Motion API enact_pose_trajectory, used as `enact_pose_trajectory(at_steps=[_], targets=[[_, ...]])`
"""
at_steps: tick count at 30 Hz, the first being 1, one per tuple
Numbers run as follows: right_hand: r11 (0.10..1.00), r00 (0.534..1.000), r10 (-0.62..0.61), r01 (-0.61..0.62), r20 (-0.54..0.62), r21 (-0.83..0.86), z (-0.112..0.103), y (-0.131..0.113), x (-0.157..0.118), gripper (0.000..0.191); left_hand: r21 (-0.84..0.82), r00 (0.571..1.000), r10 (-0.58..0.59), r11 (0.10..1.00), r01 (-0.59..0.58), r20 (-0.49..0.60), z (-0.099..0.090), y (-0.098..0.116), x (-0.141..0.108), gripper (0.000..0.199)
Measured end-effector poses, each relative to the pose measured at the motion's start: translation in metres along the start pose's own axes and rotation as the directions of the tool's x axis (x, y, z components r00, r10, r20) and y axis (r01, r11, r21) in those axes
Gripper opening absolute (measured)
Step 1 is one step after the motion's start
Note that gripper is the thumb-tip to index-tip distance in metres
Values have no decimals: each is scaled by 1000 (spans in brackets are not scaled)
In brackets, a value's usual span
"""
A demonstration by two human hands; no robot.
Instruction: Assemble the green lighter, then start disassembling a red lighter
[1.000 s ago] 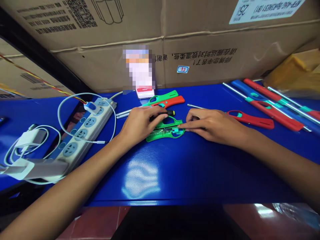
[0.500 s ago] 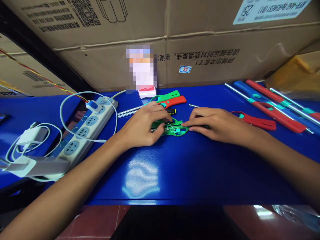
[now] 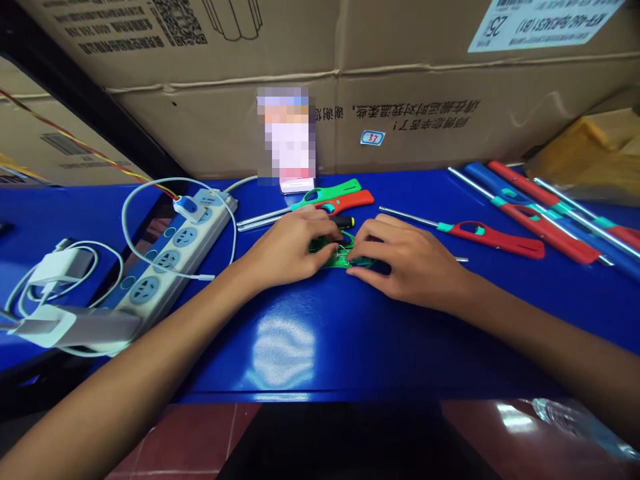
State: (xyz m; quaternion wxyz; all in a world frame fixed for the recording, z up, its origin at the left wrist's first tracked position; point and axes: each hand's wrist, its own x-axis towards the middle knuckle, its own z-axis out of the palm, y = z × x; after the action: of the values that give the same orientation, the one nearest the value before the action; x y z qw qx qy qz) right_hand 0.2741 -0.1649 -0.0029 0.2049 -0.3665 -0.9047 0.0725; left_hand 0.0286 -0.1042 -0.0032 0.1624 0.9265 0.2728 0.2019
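Note:
An opened green gas lighter casing (image 3: 339, 259) lies low over the blue table, its thin white wire and inner parts partly showing. My left hand (image 3: 287, 248) grips its left end between thumb and fingers. My right hand (image 3: 413, 260) is bent over the right end, its fingertips closed on the casing; the fingers hide most of the inside. A thin metal rod tip (image 3: 461, 259) sticks out beyond my right hand. Just behind lie a green lighter (image 3: 336, 192), an orange-red lighter (image 3: 356, 199) and a black tool with a yellow end (image 3: 345, 222).
A red lighter (image 3: 500, 240) lies behind my right hand, and several red and blue ones (image 3: 565, 227) are at the right. A phone (image 3: 297, 183) leans on the cardboard box (image 3: 410, 87). A power strip (image 3: 167, 260) with chargers and cables stands left. The table's front edge (image 3: 310, 395) is near.
My right hand has moved left along the green casing, and its fingers now curl over the right part. More of the red lighter behind it shows. My left hand keeps its grip.

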Motion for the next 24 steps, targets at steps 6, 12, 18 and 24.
enact_pose_trajectory(at_steps=[6, 12, 18, 24], targets=[[1000, 1000, 4, -3, -31, 14, 6, 4, 0, 14, -27, 999, -19, 999, 18, -30, -1, 2, 0, 19], [970, 992, 74, -47, -105, 238, 11, 9, 4, 12, -84, 998, -44, 996, 39, -55, 3, 0, 0, 20], [810, 947, 316, -238, -57, 536, 1, 20, 8, 12, -193, 984, -148, 973, 127, -96, 5, 1, 2, 21], [710, 923, 386, -292, -6, 641, 1, 26, 9, 24, -208, 977, -149, 971, 116, -150, 3, 8, 2, 19]])
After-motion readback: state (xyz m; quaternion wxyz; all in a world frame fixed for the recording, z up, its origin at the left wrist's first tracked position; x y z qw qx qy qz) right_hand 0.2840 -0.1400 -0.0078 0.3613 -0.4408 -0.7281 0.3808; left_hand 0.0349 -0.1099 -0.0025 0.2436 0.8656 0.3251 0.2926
